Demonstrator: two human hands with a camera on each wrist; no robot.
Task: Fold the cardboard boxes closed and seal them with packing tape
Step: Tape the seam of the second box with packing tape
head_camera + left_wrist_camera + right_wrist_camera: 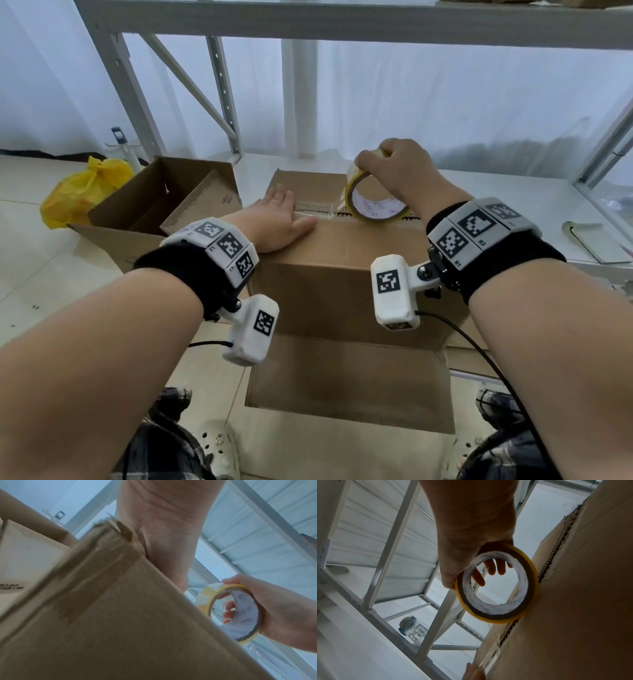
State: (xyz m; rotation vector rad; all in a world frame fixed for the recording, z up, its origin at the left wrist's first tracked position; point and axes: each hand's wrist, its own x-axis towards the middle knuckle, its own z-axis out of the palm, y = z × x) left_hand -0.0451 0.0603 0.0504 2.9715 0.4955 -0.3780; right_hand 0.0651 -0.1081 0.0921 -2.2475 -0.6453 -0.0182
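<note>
Cardboard box seam runs left-right; left hand flat, right hand gripping upright tape roll.

Two cardboard boxes, one tape roll, one yellow bag.

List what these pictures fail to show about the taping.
- Closed brown cardboard box: contents hidden by its flaps, head view.
- Seam's left end: covered by the flat left hand.
- Yellow tape roll core print: too small; right hand grips it.
- Printed text, left wrist view: blurred.
</note>
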